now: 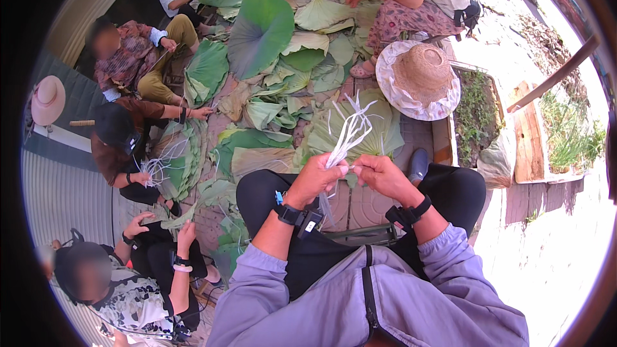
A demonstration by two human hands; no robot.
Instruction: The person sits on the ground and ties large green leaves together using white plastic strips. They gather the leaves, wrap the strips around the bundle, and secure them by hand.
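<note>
My left hand (315,181) is closed around a bundle of thin white strips (350,133). Their loose ends fan out above the fist, and a few tails hang below it. My right hand (384,177) is pinched just beside it, fingertips almost touching the left ones. A short pale strand seems to span the small gap between the two hands, apparently one of the strips. Beyond the bundle, a large pale-green lotus leaf (321,130) lies on the paving, partly covered by the strips and hands.
Many lotus leaves are spread ahead, including a large upturned green leaf (260,35). Co-workers sit along the left and at the far side; one holds white strips (168,164). A straw hat (421,71) is ahead right, near a planter (477,115) and a wooden plank (528,135).
</note>
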